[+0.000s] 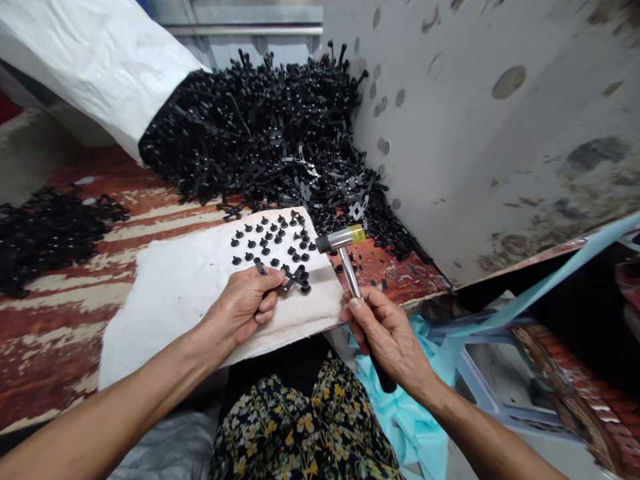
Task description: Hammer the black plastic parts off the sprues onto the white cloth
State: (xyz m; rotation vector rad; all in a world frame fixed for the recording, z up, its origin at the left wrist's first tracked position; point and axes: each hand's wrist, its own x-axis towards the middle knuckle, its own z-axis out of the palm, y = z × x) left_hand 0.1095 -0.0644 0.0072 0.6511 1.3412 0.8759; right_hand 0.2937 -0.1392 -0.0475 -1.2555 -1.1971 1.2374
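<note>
My left hand [250, 303] pinches a small black linked plastic piece [295, 277], its crossed arms reaching out to the right of my fingertips over a white cloth [170, 293]. In my right hand [383, 327] is a mallet [350, 270], gripped around its handle. The mallet has a metal shaft, and its head has one black face and one yellow face. The head hangs just above the cloth's right edge, apart from the black piece. Several small black round pegs [265, 250] stand in loose rows on the cloth beyond my left hand.
A big heap of black linked parts [260, 133] spills from a white sack [100, 60] at the back. A smaller black pile [50, 230] lies on the worn red table [30, 353] at left. A stained grey panel [470, 153] rises at right, above a plastic stool [495, 373].
</note>
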